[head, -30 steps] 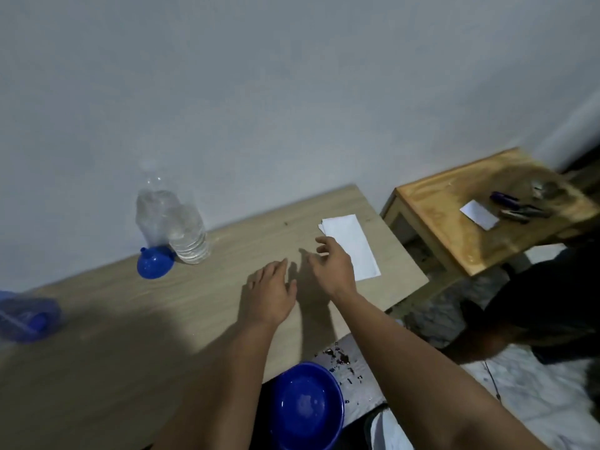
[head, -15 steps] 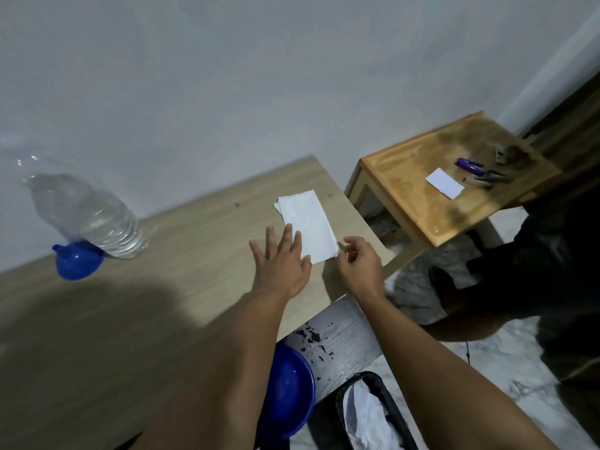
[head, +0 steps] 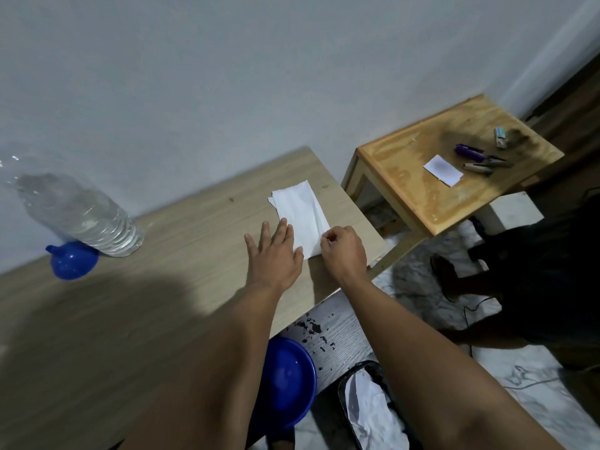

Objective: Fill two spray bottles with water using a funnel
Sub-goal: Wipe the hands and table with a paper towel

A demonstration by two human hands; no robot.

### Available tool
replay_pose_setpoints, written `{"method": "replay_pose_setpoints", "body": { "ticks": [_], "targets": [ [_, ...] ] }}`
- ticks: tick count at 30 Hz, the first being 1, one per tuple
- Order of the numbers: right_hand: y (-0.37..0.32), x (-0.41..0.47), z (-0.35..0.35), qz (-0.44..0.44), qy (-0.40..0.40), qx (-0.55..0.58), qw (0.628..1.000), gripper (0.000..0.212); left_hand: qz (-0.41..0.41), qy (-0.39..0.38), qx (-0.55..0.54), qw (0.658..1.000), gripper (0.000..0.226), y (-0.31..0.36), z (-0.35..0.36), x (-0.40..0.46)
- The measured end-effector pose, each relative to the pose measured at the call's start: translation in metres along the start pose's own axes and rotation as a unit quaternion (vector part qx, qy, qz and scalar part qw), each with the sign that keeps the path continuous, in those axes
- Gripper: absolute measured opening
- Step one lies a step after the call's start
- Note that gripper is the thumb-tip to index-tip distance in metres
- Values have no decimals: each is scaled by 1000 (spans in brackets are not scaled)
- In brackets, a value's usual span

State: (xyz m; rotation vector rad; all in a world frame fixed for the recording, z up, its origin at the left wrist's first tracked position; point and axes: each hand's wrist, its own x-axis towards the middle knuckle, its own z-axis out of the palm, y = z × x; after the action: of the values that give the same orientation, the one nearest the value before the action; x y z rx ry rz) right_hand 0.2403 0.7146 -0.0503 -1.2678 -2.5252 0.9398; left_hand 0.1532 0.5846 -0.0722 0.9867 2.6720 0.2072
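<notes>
Head view: right hand (head: pixel 344 251) now pinches the tissue (head: pixel 300 216) edge.

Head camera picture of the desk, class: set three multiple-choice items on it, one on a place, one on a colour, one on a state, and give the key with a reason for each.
1. Where does the funnel lie?
A. against the foot of the water bottle
B. on the small wooden side table
C. on the white tissue

2. What colour is the basin below the desk edge?
A. red
B. blue
C. white

3. What is the right hand doing?
A. lying flat on the desk
B. gripping the bottle
C. pinching the near corner of the tissue

Key: 1 A, the blue funnel sits on the desk right at the bottle's base. 2 B, its bowl shows bright blue. 3 C, its curled fingertips meet at the tissue's corner, while the left hand lies spread beside it with its fingertips on the tissue's edge.
</notes>
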Motion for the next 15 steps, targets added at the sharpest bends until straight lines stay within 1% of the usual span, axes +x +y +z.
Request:
{"method": "replay_pose_setpoints", "body": {
  "ticks": [4,7,9,11,13,14,15],
  "targets": [
    [-2,-8,-1,-12,17,71,997,12,1,14,-36,999,60,-2,-2,0],
    [-2,-12,-2,-21,17,143,989,10,-2,68,-90,994,54,-2,-4,0],
    [-3,-13,-3,-34,13,172,984,20,-16,117,-158,980,49,-1,-11,-1],
    [-5,-14,-2,-44,-4,184,982,30,-72,129,-243,959,45,4,-29,-7],
    [-9,-14,-1,-53,-18,190,980,26,-143,101,-324,930,42,10,-47,-8],
    [-9,-14,0,-65,-19,190,979,21,-171,83,-392,900,42,13,-54,-5],
    [-10,-14,1,-81,-19,186,979,16,-187,68,-478,855,45,15,-59,-2]
  ]
}}
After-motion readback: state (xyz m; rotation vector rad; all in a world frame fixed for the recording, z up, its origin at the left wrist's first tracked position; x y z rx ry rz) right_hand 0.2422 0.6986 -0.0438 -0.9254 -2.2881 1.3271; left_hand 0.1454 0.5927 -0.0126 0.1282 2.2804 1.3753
